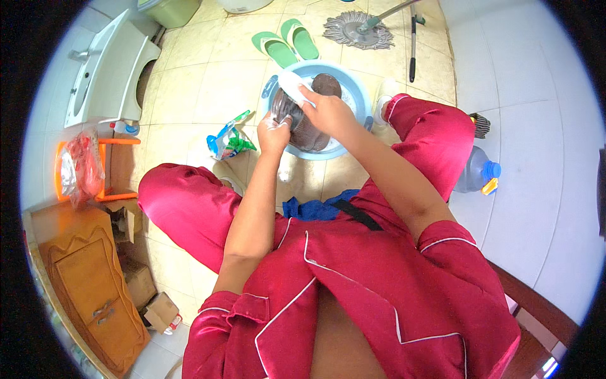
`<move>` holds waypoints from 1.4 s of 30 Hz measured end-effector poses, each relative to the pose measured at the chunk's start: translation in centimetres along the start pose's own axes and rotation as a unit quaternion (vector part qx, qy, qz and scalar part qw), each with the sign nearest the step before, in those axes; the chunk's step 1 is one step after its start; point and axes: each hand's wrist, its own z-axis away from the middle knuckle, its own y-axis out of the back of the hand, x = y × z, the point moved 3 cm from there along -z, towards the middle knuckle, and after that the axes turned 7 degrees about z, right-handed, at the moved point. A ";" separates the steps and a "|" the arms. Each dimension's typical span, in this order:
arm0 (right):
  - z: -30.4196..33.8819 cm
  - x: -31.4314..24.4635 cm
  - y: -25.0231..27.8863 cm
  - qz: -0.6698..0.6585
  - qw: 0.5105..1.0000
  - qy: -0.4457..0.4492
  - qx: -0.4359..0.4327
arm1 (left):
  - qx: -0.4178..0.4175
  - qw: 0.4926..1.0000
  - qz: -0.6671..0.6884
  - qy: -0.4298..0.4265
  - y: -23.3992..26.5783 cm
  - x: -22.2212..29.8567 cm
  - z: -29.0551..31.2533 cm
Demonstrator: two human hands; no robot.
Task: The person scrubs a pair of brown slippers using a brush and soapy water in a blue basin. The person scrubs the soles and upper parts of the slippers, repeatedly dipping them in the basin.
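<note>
Over a light blue basin [358, 81] on the floor, my two hands are close together. Wrapped around the lower end of a dark, shiny slipper [287, 107], my left hand [276, 132] has white suds on its fingers. My right hand [331, 115] grips a white, rounded oblong object [292, 82] that lies against the top of the dark slipper; its underside is hidden, so its kind is unclear. Brown slippers [308, 136] lie in sudsy water inside the basin, partly covered by my hands.
Green flip-flops [278, 50] lie beyond the basin, with a mop head [360, 30] to their right. A blue-green plastic packet [231, 138] stands left of the basin. An orange stool [117, 142] is at the left, a large water bottle [473, 170] at the right.
</note>
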 end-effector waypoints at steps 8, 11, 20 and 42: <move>-1.8 1.1 -0.7 0.009 1.000 -0.012 0.026 | 0.020 0.999 0.043 0.008 -0.3 0.0 -0.1; -0.9 0.9 -2.2 -0.114 0.992 0.018 0.043 | 0.061 0.980 0.172 0.084 0.0 -0.2 -0.2; 1.3 -0.5 -2.4 0.048 0.998 0.023 -0.021 | 0.069 0.921 0.318 0.213 -1.0 1.1 0.1; 0.1 -0.1 -2.4 -0.052 0.988 0.142 -0.024 | -0.157 0.980 -0.119 -0.028 4.3 -1.2 -0.4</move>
